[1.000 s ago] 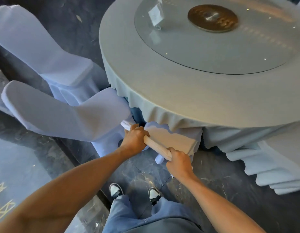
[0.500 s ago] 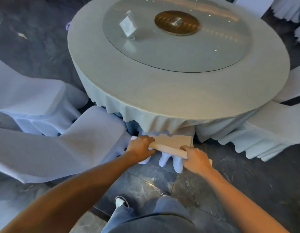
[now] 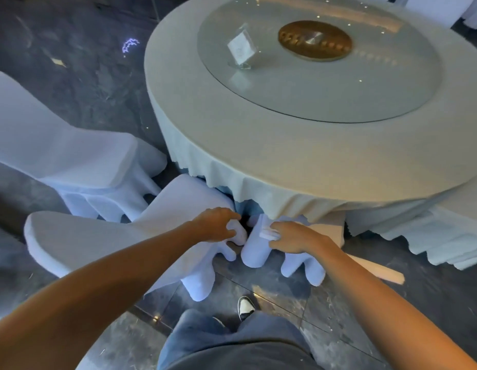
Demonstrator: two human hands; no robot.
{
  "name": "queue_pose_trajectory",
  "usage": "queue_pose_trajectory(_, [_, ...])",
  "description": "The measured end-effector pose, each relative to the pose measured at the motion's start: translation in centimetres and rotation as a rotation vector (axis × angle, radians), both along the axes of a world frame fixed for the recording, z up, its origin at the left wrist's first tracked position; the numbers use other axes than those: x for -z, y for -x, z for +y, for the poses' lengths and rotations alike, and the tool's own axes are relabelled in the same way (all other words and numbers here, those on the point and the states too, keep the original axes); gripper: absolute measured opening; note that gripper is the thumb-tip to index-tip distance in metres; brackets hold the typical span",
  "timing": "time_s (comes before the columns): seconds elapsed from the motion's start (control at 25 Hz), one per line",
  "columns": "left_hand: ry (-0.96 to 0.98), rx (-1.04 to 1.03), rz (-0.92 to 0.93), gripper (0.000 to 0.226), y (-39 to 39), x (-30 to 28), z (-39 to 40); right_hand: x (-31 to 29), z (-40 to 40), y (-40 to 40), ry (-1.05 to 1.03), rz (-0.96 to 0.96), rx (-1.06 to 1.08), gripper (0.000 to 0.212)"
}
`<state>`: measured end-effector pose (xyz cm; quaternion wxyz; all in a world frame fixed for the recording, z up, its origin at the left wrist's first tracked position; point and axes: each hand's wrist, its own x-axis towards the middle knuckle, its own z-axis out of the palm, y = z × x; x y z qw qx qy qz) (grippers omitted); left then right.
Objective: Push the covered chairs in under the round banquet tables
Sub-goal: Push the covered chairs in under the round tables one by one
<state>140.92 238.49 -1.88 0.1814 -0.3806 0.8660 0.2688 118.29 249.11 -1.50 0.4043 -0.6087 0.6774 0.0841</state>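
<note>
The round banquet table (image 3: 258, 145) has a pale cloth hanging over its edge. A covered chair (image 3: 254, 252) stands right in front of me, its seat under the cloth. Its pale top rail (image 3: 378, 271) pokes out beyond my right forearm. My left hand (image 3: 218, 225) is curled around a white fold of the cover at the chair's left end. My right hand (image 3: 290, 236) lies on the chair back, fingers closed on a fold of the cover. A second covered chair (image 3: 98, 241) leans in close at the left, touching my left forearm.
A third covered chair (image 3: 71, 161) stands farther left, away from the table. More covered chairs (image 3: 432, 236) sit at the right edge. The table holds a glass turntable (image 3: 325, 84), a card holder (image 3: 241, 49) and a brass disc (image 3: 314, 40). My shoe (image 3: 245, 307) is on dark marble floor.
Both hands have left the middle of the top rail and shifted to the white cover at its left end. The chair sits deeper under the cloth, and my view has swung left.
</note>
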Motion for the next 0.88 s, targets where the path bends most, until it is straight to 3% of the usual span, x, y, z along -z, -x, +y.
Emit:
queue_pose_trajectory(0.16, [0.054,-0.069,0.028,0.062,-7.4,-0.9,-4.4,0.0,-4.7,-5.6,0.116,0.023,0.013,0.036])
queue_pose_trajectory(0.36, [0.029,0.005,-0.023,0.065,-17.6,-1.0,-10.7,1.2,-9.5,-17.5,0.38,0.01,0.162,0.057])
queue_pose_trajectory(0.48, [-0.014,0.062,-0.066,0.067,-24.7,-1.1,-13.1,2.7,-10.5,-26.9,0.35,-0.104,0.17,0.081])
queue_pose_trajectory(0.56, [-0.056,0.069,-0.107,0.07,-29.1,-0.7,-14.1,3.0,-10.6,-32.5,0.319,-0.202,0.121,0.08])
queue_pose_trajectory(0.68, [-0.16,0.08,-0.169,0.092,-34.1,-0.4,-15.2,2.4,-9.8,-38.8,0.236,-0.352,0.04,0.083])
queue_pose_trajectory(0.76, [-0.222,0.093,-0.202,0.091,-36.7,-0.2,-15.9,2.3,-9.7,-41.4,0.144,-0.332,-0.015,0.09])
queue_pose_trajectory(0.88, [-0.321,0.173,-0.273,0.095,-39.1,0.6,-16.1,2.6,-9.1,-43.4,-0.006,-0.326,-0.063,0.079])
